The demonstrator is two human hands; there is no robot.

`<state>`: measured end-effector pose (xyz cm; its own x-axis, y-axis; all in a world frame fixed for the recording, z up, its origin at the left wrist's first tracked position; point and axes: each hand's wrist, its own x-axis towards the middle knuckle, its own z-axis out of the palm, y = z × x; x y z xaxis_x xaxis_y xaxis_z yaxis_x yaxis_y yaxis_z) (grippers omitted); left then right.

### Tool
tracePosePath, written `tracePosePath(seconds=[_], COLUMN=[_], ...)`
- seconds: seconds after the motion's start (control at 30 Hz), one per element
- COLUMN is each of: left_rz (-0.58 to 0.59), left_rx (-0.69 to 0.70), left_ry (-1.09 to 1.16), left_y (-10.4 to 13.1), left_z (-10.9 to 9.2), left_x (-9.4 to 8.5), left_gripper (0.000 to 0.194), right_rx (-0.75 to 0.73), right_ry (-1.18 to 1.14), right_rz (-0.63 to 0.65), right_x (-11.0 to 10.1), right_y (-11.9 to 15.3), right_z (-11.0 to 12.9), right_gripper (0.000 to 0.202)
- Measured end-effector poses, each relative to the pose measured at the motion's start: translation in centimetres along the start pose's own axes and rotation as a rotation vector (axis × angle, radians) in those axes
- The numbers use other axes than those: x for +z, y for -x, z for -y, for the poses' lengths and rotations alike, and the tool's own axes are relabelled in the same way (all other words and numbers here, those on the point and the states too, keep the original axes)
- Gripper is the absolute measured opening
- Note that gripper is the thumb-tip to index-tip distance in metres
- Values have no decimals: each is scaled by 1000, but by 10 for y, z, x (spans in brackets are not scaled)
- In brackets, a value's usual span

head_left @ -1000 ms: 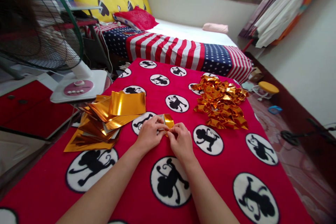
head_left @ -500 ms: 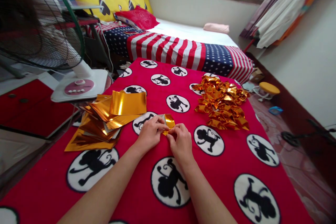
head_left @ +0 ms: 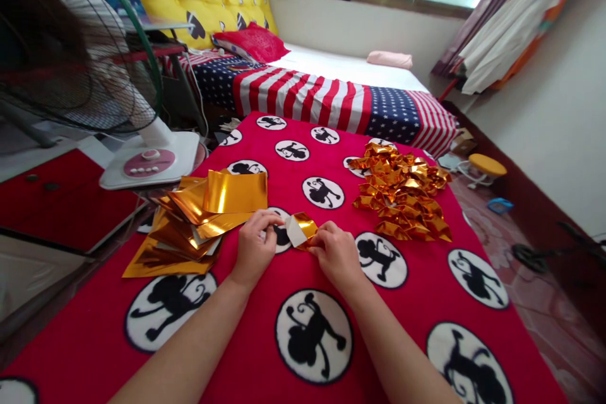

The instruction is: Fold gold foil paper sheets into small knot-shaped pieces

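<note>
The foil piece (head_left: 305, 225) lies on the cloth directly ahead of you, between your two hands, gold on one face and pale, paper-like on the other. It appears only partly folded: a whitish flap shows at its left, a bright curved gold panel at its right. Your right hand (head_left: 338, 254) has thumb and fingers closed on its near right edge. Your left hand (head_left: 255, 245), fingers bent, sits just beside the pale flap; whether its fingertips touch the flap, or each other, you cannot tell from this view. The hands stand apart, the piece filling the gap.

To your right, the folded pieces (head_left: 407, 189) form a broad heap, crumpled-looking, faceted and pointed, with sharp highlights; by their shape they seem finished. To your left, the flat sheets (head_left: 237, 192) overlap in a loose fan, smooth, rectangular and mirror-bright; these look unworked, so a good share apparently remains.

Beneath all lies the red cloth (head_left: 246, 353), soft and plush-looking, printed with black monkeys in white discs. Beyond its left edge stands the fan (head_left: 184, 154); beyond the far edge, the bed (head_left: 326, 66).
</note>
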<state>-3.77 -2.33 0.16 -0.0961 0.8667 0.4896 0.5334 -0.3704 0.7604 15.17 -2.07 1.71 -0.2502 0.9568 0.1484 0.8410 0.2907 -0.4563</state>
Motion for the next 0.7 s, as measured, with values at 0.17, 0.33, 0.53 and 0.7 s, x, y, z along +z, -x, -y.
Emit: tracePosePath(seconds=[0.17, 0.33, 0.53, 0.7], left_rz=[104, 230, 273, 246], left_rx=[-11, 63, 44, 5], left_ry=[-16, -89, -228, -220], left_y=[-3, -4, -9, -14], left_z=[9, 13, 10, 10], left_x=[1, 8, 13, 16], left_gripper=[17, 14, 7, 41], right_rx=[-104, -82, -38, -27], right_ry=[34, 67, 84, 36], right_rz=[91, 81, 56, 16], right_x=[-12, -10, -5, -2], right_y=[-12, -9, -4, -3], right_z=[-16, -15, -9, -10], right_gripper=[13, 14, 16, 17])
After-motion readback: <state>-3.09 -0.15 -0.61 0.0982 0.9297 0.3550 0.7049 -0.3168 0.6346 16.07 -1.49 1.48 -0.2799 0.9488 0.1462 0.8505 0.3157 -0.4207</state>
